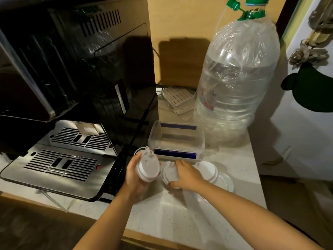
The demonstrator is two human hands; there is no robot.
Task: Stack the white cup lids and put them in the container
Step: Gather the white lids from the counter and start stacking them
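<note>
Your left hand grips a small stack of white lids, tilted up off the desk, likely so the next one can be nested on. Just right, your right hand closes over a single lid lying flat. More lids wait near right. The clear container sits open just beyond. A coffee machine stands left, a water bottle far right.

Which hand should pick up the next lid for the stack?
The right hand. It already rests on a loose lid on the counter, while the left hand is full, holding the stack of lids near the open container.
</note>
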